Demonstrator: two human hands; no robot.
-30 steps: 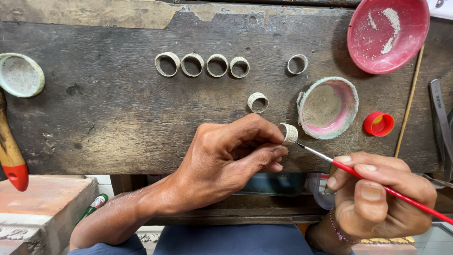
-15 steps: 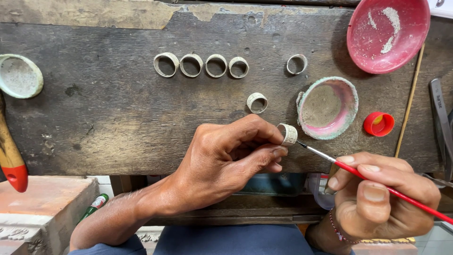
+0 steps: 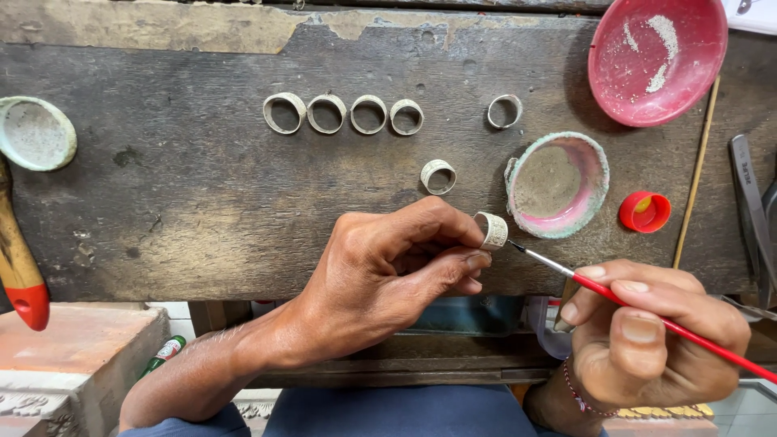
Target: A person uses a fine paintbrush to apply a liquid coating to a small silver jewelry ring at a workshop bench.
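Observation:
My left hand point(image 3: 388, 271) pinches a pale metal ring point(image 3: 491, 230) between thumb and forefinger, just above the near edge of the dark wooden bench point(image 3: 202, 202). In my right hand point(image 3: 647, 336) is a thin red-handled brush point(image 3: 639, 311), its tip touching the ring's right side. A row of several similar rings point(image 3: 344, 113) lies on the bench further back. One ring point(image 3: 504, 111) lies apart to their right and another point(image 3: 438, 176) sits closer to my left hand.
A crusted pink-and-green dish point(image 3: 557, 184) and a red bottle cap point(image 3: 644, 211) sit right of the held ring. A larger red bowl point(image 3: 655, 57) stands at the back right, a pale green dish point(image 3: 34, 133) at far left. Pliers point(image 3: 749, 210) and a thin stick point(image 3: 696, 182) lie right.

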